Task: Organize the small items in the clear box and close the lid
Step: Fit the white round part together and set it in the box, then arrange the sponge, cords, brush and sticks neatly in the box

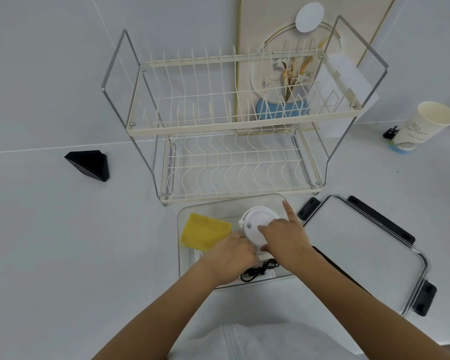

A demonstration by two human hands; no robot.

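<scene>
The clear box (185, 266) stands open on the white counter just in front of me. Inside it lie a yellow sponge cloth (204, 231) at the left, a round white lidded container (256, 224) in the middle and a black cord (257, 271) near the front wall. My right hand (283, 235) rests on the white container, fingers gripping its rim, index finger pointing up. My left hand (231, 254) is inside the box beside the container, fingers curled at its lower edge. The clear lid (361, 245) with black latches lies flat to the right of the box.
A two-tier cream wire dish rack (234, 126) stands right behind the box. A black triangular object (89, 165) sits at the left. A paper cup (421, 128) stands at the far right, with a small black clip beside it.
</scene>
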